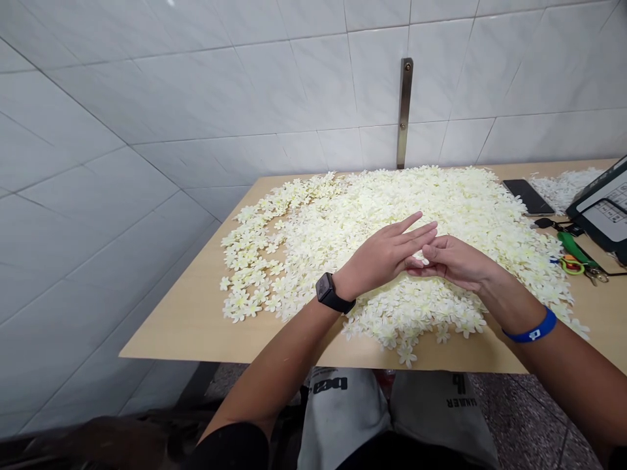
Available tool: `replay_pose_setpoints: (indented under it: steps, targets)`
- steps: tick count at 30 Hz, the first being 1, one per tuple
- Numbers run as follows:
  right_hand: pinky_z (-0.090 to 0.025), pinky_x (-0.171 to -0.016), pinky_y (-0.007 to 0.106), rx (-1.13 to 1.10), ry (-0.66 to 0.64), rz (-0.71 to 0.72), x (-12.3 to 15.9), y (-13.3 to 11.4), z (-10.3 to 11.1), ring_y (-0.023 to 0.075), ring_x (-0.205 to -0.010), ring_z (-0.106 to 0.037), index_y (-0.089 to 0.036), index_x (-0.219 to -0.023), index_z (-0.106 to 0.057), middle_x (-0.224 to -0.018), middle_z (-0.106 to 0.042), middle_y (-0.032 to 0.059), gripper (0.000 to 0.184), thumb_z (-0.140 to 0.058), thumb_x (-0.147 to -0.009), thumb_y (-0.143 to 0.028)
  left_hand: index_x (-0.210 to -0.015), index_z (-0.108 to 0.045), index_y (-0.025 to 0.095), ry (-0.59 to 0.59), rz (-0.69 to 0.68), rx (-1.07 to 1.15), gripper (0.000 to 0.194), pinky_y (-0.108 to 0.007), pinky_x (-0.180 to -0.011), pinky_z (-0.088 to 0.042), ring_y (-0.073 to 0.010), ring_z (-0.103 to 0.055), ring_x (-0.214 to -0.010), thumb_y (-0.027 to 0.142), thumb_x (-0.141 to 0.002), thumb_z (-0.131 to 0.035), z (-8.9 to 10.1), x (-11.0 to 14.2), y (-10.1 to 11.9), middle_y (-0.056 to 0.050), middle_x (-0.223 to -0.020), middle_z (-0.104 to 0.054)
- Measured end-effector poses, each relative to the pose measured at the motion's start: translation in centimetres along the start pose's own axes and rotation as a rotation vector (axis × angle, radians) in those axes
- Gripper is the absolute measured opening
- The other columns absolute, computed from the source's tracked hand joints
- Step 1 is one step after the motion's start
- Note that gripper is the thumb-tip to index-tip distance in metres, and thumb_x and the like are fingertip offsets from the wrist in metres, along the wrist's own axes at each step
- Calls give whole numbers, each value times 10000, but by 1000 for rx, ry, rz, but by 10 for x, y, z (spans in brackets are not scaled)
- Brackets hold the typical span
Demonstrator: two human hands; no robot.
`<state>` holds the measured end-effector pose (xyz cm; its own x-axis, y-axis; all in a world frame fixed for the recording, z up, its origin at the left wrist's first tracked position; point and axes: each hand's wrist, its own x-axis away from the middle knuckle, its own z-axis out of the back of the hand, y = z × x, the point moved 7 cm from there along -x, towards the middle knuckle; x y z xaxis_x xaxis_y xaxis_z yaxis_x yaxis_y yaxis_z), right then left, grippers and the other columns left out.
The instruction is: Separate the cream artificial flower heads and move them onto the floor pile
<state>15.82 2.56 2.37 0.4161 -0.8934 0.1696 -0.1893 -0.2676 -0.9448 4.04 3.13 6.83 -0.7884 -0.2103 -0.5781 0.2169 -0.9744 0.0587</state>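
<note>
A small white artificial flower (pixel 420 257) sits between my two hands above a wide heap of the same pale flowers (pixel 337 222). My left hand (pixel 386 251) pinches it with thumb and a finger, while its other fingers stretch outward. On the opposite side my right hand (pixel 453 260) grips the flower between thumb and curled fingers. The hands touch at the fingertips, and the flower is mostly hidden by them. Loose blossoms (pixel 245 287) lie to the left of the heap, and one flower (pixel 406 354) rests near the table's front edge.
The flowers cover much of a light wooden table (pixel 189 313). At right are a dark phone (pixel 529 197), white small pieces (pixel 563 186), a black-and-white box (pixel 605 209) and green-handled tools with keys (pixel 578 254). A tiled wall (pixel 294 85) with a metal strip (pixel 404 111) stands behind.
</note>
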Motion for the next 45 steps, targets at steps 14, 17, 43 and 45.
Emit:
replay_pose_setpoints:
  steps: [14,17,43,45]
  targets:
    - [-586,-955,397,-57,90,180,-4,-2,-3,179,-854,-708,-193,-858,-775,-834,-745,47,409,-866,-710,-563,-1434,-527,208,209,72,98,412,-396,-1116,-560,-187,-576,-1377,154,-1037,-431,0,6,-5,-96,-1445,-619]
    - [-587,-936,402,-59,42,129,-5,1,-2,191,-866,-721,-177,-864,-786,-842,-759,65,414,-911,-665,-518,-1369,-597,220,224,44,127,359,-373,-1084,-586,-183,-617,-1330,188,-1023,-505,2,6,-4,-67,-1383,-670]
    - [-624,-865,426,91,290,257,-6,-5,7,209,-780,-744,-181,-762,-767,-777,-775,53,330,-945,-607,-411,-1407,-584,272,173,146,78,421,-423,-1070,-600,-221,-606,-1342,244,-987,-598,-5,7,-6,-35,-1423,-636]
    - [-619,-897,414,100,261,273,-3,-9,4,198,-804,-743,-185,-768,-764,-785,-772,46,316,-916,-662,-441,-1412,-577,294,208,127,146,435,-416,-1096,-585,-198,-605,-1343,208,-986,-592,-2,9,-7,-23,-1439,-623]
